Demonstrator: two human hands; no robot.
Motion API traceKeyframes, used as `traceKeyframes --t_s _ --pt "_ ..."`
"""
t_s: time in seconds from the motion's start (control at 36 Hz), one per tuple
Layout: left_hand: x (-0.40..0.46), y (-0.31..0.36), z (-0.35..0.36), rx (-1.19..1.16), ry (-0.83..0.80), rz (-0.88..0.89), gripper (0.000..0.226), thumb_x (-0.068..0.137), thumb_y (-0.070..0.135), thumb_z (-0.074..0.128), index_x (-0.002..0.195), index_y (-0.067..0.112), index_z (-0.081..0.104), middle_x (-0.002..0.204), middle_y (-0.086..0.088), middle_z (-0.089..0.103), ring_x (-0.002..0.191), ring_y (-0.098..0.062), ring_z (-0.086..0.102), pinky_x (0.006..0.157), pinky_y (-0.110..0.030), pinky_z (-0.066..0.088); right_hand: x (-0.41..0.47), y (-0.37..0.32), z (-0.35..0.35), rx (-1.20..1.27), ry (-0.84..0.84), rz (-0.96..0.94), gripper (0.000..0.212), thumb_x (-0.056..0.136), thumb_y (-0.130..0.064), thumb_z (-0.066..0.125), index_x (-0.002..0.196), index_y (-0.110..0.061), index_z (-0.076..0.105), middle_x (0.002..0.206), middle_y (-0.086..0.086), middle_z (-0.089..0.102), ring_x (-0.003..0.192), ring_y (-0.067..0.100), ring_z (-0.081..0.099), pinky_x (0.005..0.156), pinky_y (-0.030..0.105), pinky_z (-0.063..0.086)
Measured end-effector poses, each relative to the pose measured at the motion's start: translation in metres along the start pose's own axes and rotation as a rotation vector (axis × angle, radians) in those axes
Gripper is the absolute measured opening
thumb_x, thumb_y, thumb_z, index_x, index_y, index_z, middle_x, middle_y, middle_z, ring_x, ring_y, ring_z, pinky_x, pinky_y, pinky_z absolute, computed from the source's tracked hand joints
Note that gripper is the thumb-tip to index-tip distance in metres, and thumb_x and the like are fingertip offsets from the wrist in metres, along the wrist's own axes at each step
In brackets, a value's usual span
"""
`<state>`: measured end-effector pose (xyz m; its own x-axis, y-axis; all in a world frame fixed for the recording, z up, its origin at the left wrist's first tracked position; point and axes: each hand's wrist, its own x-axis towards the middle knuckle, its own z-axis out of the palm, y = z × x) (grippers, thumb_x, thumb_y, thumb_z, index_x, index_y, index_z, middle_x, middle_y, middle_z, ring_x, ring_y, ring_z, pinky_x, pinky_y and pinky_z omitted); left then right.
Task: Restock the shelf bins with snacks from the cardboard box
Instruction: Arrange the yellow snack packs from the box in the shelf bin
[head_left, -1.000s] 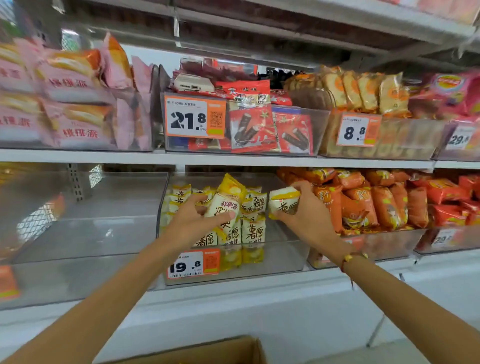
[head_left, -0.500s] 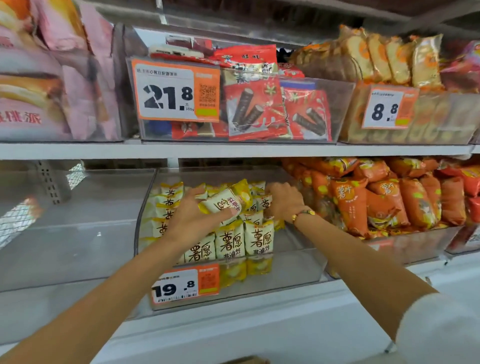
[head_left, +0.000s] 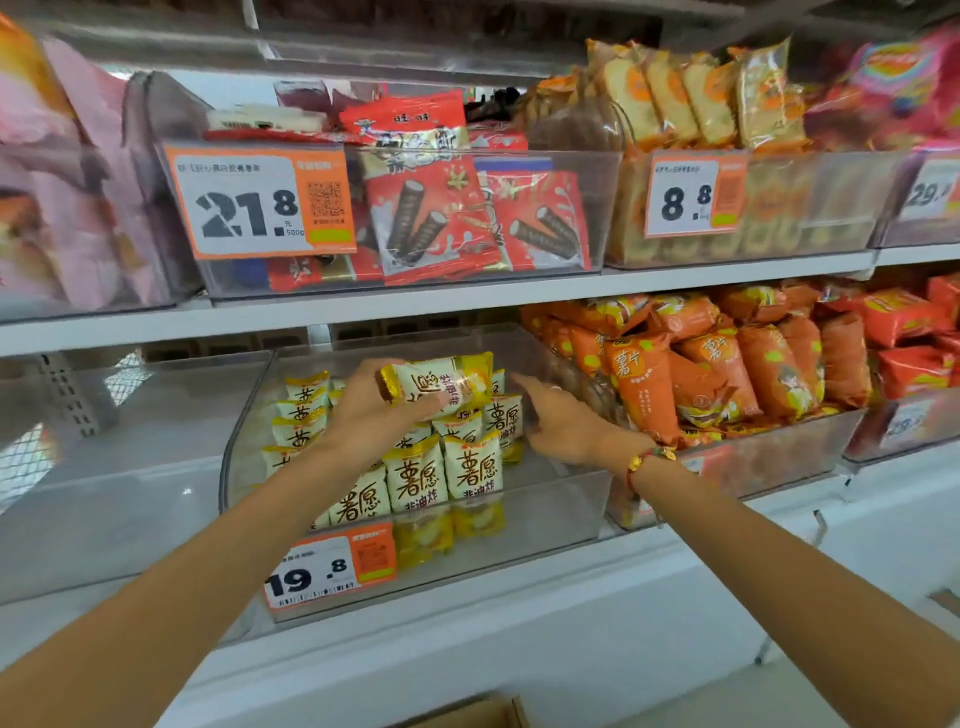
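I see held pack: cream middle, yellow ends, dark brown characters. Stacked packs same cream and yellow, brown print. Bin clear; its tag white with orange edge, black "19.8". Right-hand packs orange, yellow-green spots. Upper packs red with dark brown rolls pictured. Upper tag white, orange, black digits. Bracelet red and gold. Shelf white. Box tan.

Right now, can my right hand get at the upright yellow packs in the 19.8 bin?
Probably yes: the right hand is open inside the clear bin, beside the upright yellow packs, with nothing between them.
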<state>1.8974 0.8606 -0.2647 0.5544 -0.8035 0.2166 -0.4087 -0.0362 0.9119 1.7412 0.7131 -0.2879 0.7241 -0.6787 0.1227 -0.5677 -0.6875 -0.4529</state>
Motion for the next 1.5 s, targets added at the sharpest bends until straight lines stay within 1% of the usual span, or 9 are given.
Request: traceKeyframes --t_s 0.11,0.22,0.31,0.36,0.53,0.69,0.92,1.31,1.5 --pt "0.015 0.014 0.023 0.136 -0.031 0.137 0.049 0.079 0.022 0.077 0.118 0.021 0.048 0.113 -0.002 0.057 0.106 -0.017 0.057 0.086 -0.028 0.050 -0.045 0.013 0.013 -0.210 0.156 -0.049 0.048 0.096 -0.016 0.044 0.143 -0.019 0.036 0.137 0.010 0.045 0.115 0.036 0.054 0.087 0.046 0.049" --pt "0.038 0.023 0.049 0.337 -0.144 0.215 0.063 0.075 0.020 0.081 0.129 0.012 0.049 0.121 -0.011 0.053 0.110 -0.024 0.056 0.096 -0.038 0.047 -0.068 0.021 0.031 -0.446 0.514 -0.215 0.035 0.095 -0.023 0.034 0.098 -0.012 0.068 0.095 0.007 0.065 0.085 0.029 0.064 0.055 0.034 0.051" --pt "0.050 0.022 0.062 0.475 -0.226 0.228 0.062 0.077 0.022 0.079 0.131 0.010 0.050 0.120 -0.010 0.059 0.111 -0.025 0.057 0.094 -0.034 0.046 -0.074 0.029 0.035 -0.503 0.655 -0.283 0.036 0.093 -0.024 0.038 0.095 -0.009 0.070 0.099 0.011 0.068 0.098 0.031 0.063 0.084 0.040 0.053" --pt "0.056 0.019 0.068 0.537 -0.250 0.216 0.065 0.078 0.023 0.077 0.135 0.014 0.047 0.128 -0.005 0.057 0.117 -0.023 0.055 0.096 -0.032 0.044 -0.078 0.035 0.036 -0.542 0.653 -0.244 0.040 0.094 -0.029 0.037 0.104 -0.009 0.070 0.114 0.012 0.067 0.114 0.030 0.059 0.102 0.048 0.042" --pt "0.062 0.003 0.082 0.731 -0.368 0.145 0.071 0.077 0.032 0.079 0.137 0.015 0.045 0.132 -0.006 0.053 0.116 -0.023 0.054 0.098 -0.034 0.043 -0.089 0.058 0.047 -0.546 0.494 -0.206 0.057 0.099 -0.042 0.027 0.138 -0.009 0.051 0.144 0.010 0.049 0.143 0.022 0.031 0.110 0.046 0.032" --pt "0.068 0.008 0.102 0.905 -0.299 0.117 0.062 0.068 0.032 0.082 0.125 0.022 0.060 0.144 -0.001 0.038 0.139 -0.024 0.025 0.109 -0.037 0.031 -0.088 0.062 0.048 -0.555 0.492 -0.208 0.055 0.100 -0.045 0.029 0.137 -0.011 0.051 0.143 0.008 0.050 0.144 0.020 0.028 0.111 0.044 0.027" --pt "0.057 0.009 0.111 1.201 -0.302 0.143 0.090 0.068 0.042 0.083 0.144 0.027 0.036 0.145 -0.004 0.036 0.136 -0.029 0.028 0.100 -0.044 0.041 -0.090 0.060 0.047 -0.548 0.482 -0.208 0.054 0.100 -0.046 0.028 0.133 -0.011 0.053 0.134 0.008 0.057 0.144 0.021 0.028 0.109 0.044 0.028" --pt "0.049 0.019 0.107 1.208 -0.304 0.092 0.089 0.074 0.047 0.076 0.147 0.023 0.030 0.148 -0.007 0.033 0.138 -0.028 0.030 0.105 -0.043 0.039 -0.095 0.057 0.037 -0.513 0.417 -0.222 0.049 0.098 -0.045 0.031 0.124 -0.014 0.059 0.126 0.005 0.063 0.145 0.020 0.027 0.105 0.046 0.039" --pt "0.002 0.031 0.047 0.889 -0.055 0.343 0.037 0.087 0.038 0.064 0.123 0.027 0.059 0.135 0.000 0.054 0.125 -0.022 0.048 0.092 -0.037 0.044 -0.098 0.049 0.029 -0.506 0.404 -0.236 0.044 0.094 -0.043 0.035 0.118 -0.018 0.062 0.118 0.002 0.066 0.140 0.022 0.033 0.097 0.047 0.045"
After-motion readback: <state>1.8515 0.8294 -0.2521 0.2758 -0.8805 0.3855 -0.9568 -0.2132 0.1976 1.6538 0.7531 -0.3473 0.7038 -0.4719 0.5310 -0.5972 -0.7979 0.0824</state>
